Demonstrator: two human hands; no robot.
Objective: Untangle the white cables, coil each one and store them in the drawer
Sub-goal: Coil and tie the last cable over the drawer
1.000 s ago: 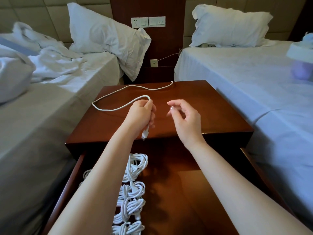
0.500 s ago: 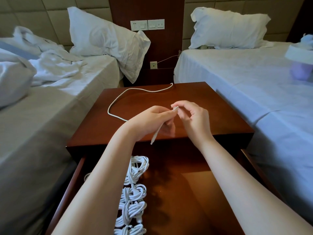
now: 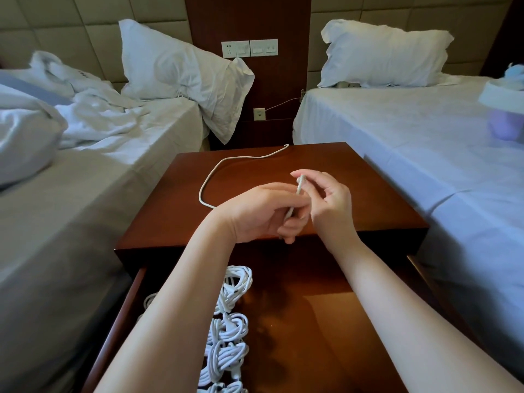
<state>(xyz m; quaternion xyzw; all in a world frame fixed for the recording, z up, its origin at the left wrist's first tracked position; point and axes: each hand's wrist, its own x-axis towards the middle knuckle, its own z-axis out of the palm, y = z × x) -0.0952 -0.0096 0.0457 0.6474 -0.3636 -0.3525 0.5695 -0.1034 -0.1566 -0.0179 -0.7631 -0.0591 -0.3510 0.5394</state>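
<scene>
Beds: the left bed point(image 3: 85, 194) with rumpled covers and the smooth right bed point(image 3: 411, 143) flank the work spot, each with a white pillow at its head.
Nightstand: its dark wooden top point(image 3: 354, 188) stands between the beds and serves as the bench for the cable in hand.
Drawer: pulled wide open below the top, its wooden floor point(image 3: 326, 321) largely bare on the right, likely so finished coils can drop straight in.
Coiled cables: a row of white bundles point(image 3: 229, 327) lies along the drawer's left part, one after another, so most of the job looks done.
Loose cable: the loose cable point(image 3: 215, 171) curves across the nightstand top from its far edge to the hands, slack and free of knots.
Left hand: the left hand point(image 3: 261, 214) curls its fingers round the cable's near end, steadying it.
Right hand: the right hand point(image 3: 329, 199) pinches the same short stretch at its upper tip with thumb and fingertips, probably to start the first loop.
Writing: none legible; the wall switch plates point(image 3: 249, 48) show no readable marks.
</scene>
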